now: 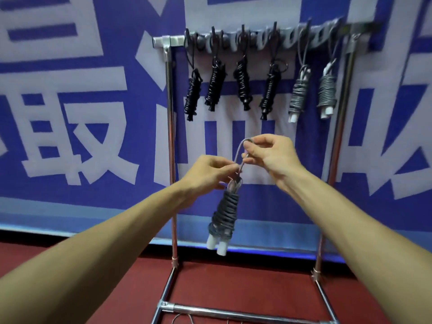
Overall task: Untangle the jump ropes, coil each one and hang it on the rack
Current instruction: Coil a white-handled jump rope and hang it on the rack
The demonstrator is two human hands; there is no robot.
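The left hand [210, 170] pinches the neck of a coiled grey jump rope [223, 213]; the right hand [268, 153] pinches its loop [240, 148], near the rack [171, 118].

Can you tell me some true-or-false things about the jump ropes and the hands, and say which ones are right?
1. Six coiled ropes hang on the rack. True.
2. Every hanging rope is black. False: four are black, and the two gray ones have white handles.
3. Both hands grip the gray rope bundle. True: the left hand pinches it just above the coil, and the right hand holds its loop.
4. That bundle already hangs on a hook. False: it dangles from the hands, below the hung ropes.
5. The floor is green. False: the floor is red.
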